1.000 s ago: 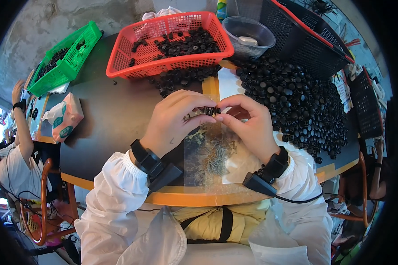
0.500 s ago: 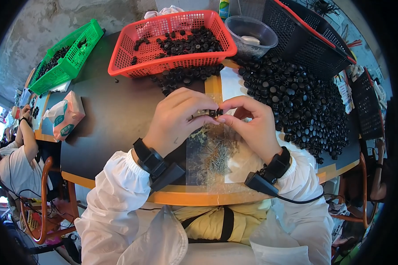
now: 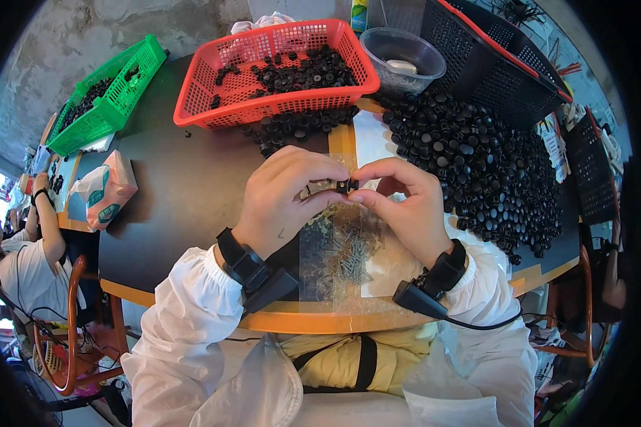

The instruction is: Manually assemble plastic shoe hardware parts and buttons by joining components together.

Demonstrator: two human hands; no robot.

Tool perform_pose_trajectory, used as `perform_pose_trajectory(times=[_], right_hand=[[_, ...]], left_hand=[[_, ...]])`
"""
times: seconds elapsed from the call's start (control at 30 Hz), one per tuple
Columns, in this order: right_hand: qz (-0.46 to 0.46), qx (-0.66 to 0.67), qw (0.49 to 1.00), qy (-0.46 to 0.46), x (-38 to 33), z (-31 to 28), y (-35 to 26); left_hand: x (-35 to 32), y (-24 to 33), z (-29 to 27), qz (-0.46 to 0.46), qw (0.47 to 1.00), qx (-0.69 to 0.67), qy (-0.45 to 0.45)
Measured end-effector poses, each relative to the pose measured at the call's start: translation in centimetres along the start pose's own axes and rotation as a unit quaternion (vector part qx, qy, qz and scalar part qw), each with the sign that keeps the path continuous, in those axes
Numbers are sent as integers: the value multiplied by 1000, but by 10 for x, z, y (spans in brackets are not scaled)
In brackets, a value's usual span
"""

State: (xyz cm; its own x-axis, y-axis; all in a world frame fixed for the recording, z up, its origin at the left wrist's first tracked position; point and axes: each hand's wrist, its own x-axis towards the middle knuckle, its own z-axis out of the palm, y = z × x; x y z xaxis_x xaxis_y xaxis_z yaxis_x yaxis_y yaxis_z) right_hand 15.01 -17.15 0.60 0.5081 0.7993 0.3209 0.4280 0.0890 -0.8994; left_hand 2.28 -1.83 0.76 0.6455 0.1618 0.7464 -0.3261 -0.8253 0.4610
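Note:
Pinched between my two hands, above the table, is a small black plastic piece (image 3: 345,186). My left hand (image 3: 278,196) is closed with thumb and forefinger on its left side. Something pale and shiny shows inside that grip, too small to name. My right hand (image 3: 409,203) pinches the right end of the piece with thumb and fingertips. Below the hands lies a pile of thin metal screws or pins (image 3: 349,252) on a clear plastic sheet. To the right of my right hand is a large heap of round black caps (image 3: 470,156).
A red basket (image 3: 278,110) holding black parts stands at the back, with more parts before it. Beside it are a clear tub (image 3: 406,60) and a black crate (image 3: 495,64). At left sit a tissue pack (image 3: 114,188) and a green basket (image 3: 117,107); another person works beyond.
My hands have sunk very slightly, still pinching the black piece together. The view has shifted a little. At far left, the other person's arm has moved a bit.

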Motion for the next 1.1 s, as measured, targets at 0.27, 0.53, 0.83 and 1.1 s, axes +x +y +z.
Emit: perform_pose_trajectory(times=[0.27, 0.53, 0.83, 1.1], right_hand=[[-7, 9, 1000, 4, -1, -1, -2], [11, 70, 997, 36, -2, 4, -3], [-54, 75, 996, 15, -5, 1, 0], [-49, 166, 985, -27, -7, 2, 1]], left_hand=[[2, -1, -1, 35, 999, 11, 0], [1, 0, 0, 32, 999, -3, 18], [1, 3, 2, 27, 999, 4, 44], [-3, 0, 1, 19, 999, 11, 42]])
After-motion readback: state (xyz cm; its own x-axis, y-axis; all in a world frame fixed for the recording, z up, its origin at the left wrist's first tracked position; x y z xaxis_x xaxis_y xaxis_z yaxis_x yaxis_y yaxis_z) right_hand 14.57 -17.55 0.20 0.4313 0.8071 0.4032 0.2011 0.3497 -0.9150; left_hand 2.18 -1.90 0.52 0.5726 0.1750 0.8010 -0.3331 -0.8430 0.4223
